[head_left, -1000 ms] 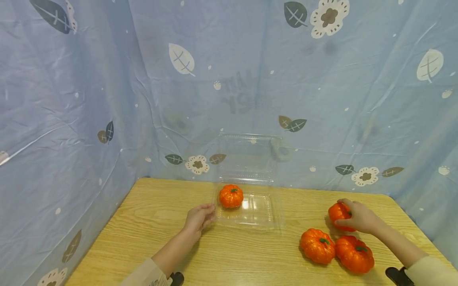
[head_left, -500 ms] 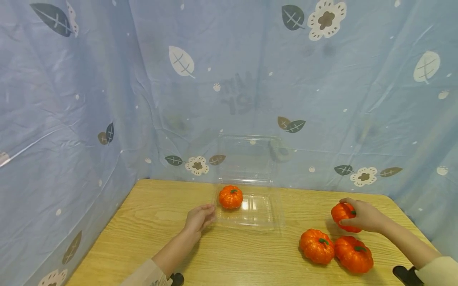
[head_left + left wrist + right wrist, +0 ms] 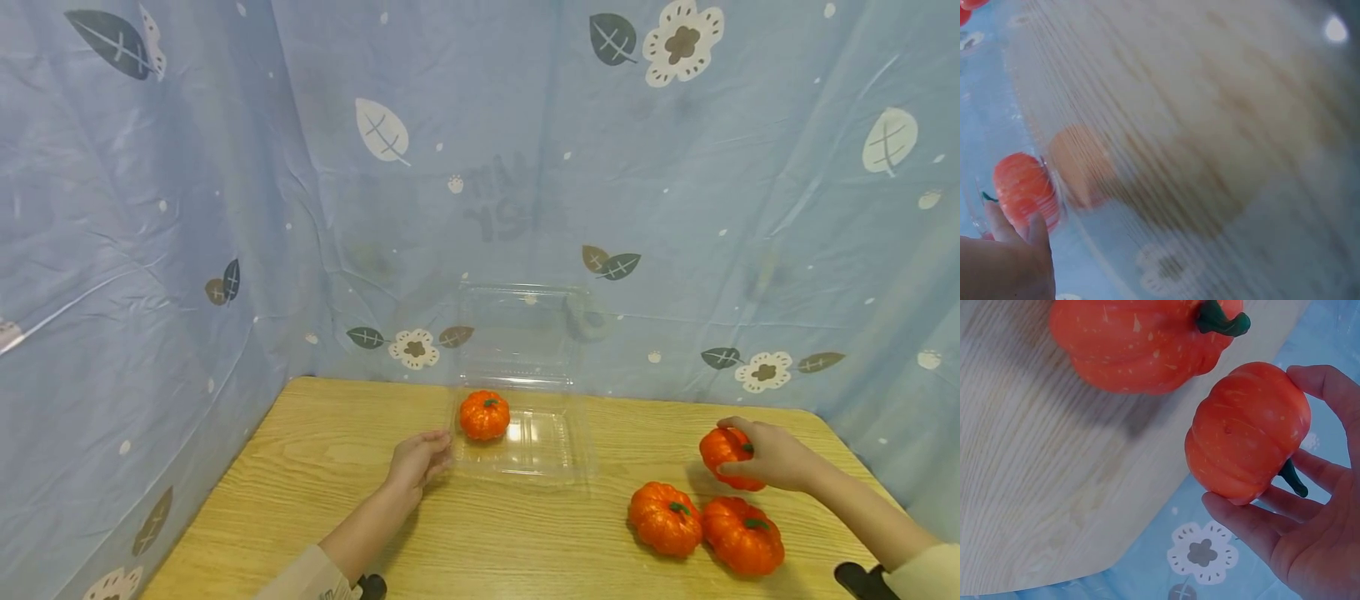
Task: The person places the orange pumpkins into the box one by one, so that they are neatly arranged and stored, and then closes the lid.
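While the right hand (image 3: 780, 457) pinches a pumpkin (image 3: 1241, 434) by opposite sides, its stem (image 3: 1291, 478) toward the palm, we judge the piece light and stiff, perhaps hollow; its shine hints at a slippery skin, and the coating may scuff sooner than the body dents; we would take hold across the ribs at the widest part and spare the thin stem; it is at the right of the table (image 3: 330, 500), beyond two spare pumpkins (image 3: 666, 521), and whether it clears the wood we cannot tell.

Since the box (image 3: 551, 437) is clear plastic, we expect it to flex and slide easily; its base walls should bear a hold better than the upright lid (image 3: 517, 329); the left hand (image 3: 412, 460) has its fingers at the left wall, pinching or merely touching, we cannot tell which; a boxed pumpkin (image 3: 483, 417) sits in the left end; the paler orange patch (image 3: 1082, 165) beside it in the hazy left wrist view may be a reflection; the lid nearly melts into the curtain (image 3: 645, 183); the right wrist view crops a spare pumpkin.
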Tool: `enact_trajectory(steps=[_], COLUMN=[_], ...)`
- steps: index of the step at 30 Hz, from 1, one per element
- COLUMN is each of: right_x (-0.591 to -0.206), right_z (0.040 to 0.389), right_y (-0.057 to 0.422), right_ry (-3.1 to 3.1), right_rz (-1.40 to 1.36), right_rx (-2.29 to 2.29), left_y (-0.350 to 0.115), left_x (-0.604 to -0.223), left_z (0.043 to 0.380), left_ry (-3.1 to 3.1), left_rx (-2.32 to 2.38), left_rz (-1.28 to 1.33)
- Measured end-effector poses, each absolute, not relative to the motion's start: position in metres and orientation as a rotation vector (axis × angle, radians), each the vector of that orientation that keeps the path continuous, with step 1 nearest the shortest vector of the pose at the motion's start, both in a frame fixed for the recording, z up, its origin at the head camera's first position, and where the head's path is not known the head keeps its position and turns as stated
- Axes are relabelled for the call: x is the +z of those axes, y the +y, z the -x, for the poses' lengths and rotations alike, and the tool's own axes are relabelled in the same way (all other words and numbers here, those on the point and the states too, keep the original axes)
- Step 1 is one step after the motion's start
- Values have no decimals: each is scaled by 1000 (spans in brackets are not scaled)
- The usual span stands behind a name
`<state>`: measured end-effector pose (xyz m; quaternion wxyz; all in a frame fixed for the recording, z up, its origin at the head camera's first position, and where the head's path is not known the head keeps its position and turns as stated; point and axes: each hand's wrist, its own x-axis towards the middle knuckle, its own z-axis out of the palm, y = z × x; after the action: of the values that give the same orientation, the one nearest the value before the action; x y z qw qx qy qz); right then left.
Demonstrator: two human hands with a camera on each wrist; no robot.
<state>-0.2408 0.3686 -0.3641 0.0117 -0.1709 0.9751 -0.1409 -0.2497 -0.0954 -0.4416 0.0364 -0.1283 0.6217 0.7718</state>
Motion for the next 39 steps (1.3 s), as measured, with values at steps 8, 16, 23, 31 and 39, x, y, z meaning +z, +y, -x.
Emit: enact_trajectory(steps=[8, 16, 23, 31, 39], right_x=[-366, -369, -368, -366, -363], right_z=[241, 242, 243, 245, 246], right_y=[368, 364, 362, 358, 349], right_ry=[3057, 3036, 3032, 3038, 3051], right_rz=[565, 578, 608, 632, 665], right_rx=[-423, -443, -434, -434, -420], left_y=[-95, -95, -96, -96, -95], left_x=[-443, -444, -444, -444, -443], left_z=[251, 250, 249, 251, 251], left_ry=[1906, 1885, 1873, 1875, 1864], left_rx=[2381, 2380, 2382, 2390, 2389], left_rz=[402, 406, 407, 409, 414])
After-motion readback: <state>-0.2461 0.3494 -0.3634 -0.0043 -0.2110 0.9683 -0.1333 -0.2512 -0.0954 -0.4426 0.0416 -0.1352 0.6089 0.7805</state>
